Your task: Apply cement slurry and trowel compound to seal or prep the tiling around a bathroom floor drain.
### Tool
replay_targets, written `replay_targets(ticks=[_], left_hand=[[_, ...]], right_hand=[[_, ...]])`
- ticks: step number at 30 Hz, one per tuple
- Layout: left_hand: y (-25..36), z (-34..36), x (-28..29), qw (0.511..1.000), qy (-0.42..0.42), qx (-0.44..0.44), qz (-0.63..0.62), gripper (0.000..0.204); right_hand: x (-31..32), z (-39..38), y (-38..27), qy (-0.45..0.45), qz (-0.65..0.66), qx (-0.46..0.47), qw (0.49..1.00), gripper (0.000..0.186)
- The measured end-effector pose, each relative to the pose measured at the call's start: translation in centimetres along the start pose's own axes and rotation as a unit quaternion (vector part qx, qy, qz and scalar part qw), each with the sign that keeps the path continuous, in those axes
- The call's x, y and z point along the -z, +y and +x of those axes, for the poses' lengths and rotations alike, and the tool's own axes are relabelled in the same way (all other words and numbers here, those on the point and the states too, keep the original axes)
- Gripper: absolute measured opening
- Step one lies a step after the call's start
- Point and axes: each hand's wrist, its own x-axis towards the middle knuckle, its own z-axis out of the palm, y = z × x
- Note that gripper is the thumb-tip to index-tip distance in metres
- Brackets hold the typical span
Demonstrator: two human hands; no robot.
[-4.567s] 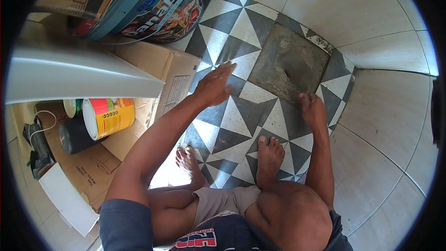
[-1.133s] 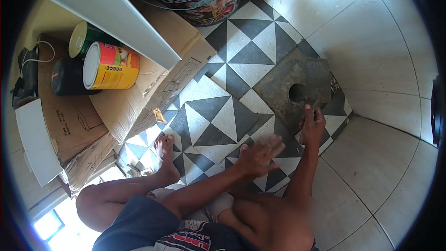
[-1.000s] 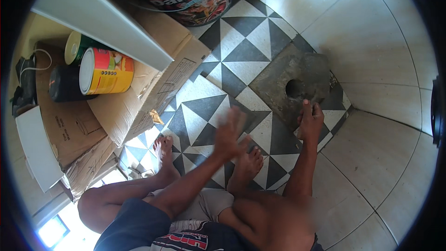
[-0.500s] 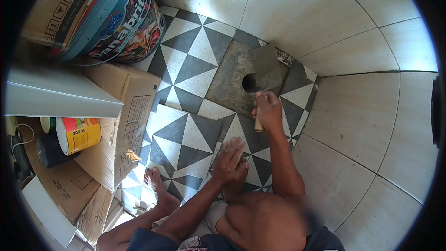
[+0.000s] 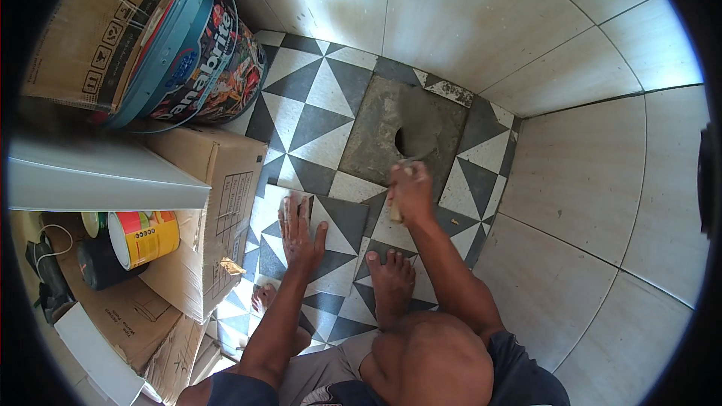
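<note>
My right hand (image 5: 411,192) is wrapped round the handle of a trowel (image 5: 396,213). Its grey blade, smeared by motion, stretches away over a square patch of bare grey cement (image 5: 368,139) in the floor. Near the middle of that patch is a dark round hole (image 5: 400,140), partly covered by the blade. With fingers stretched out, my left hand (image 5: 302,239) rests on a patterned black-and-white tile (image 5: 338,219) that lies on top of the floor, slightly out of line with the pattern around it.
Tiled walls (image 5: 587,188) close in at the back and right. On the left are a teal bucket (image 5: 214,56) with cardboard on it, an open cardboard box (image 5: 226,218), and a yellow can (image 5: 147,239) beside a black container (image 5: 105,267). My bare foot (image 5: 391,286) stands near the tile.
My left hand has moved left and forward from beside my foot onto the loose tile. The right hand has shifted slightly left and nearer, with the trowel swung across the cement.
</note>
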Motion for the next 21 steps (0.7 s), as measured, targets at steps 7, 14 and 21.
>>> replay_targets(ticks=[7,14,21], left_hand=[[-2.1,-4.4,0.0,0.997,-0.028,0.034,0.056,0.079],[3.7,-5.5,-1.7,0.99,-0.099,-0.083,-0.061,0.08],[8.3,-8.2,-3.0,0.948,-0.16,-0.177,-0.209,0.061]], right_hand=[[-0.9,0.1,-1.0,-0.027,0.047,0.057,0.997,0.023],[-2.9,2.1,-0.9,-0.026,0.037,0.028,0.999,0.019],[1.7,0.9,-1.8,0.029,0.002,0.059,0.998,0.021]])
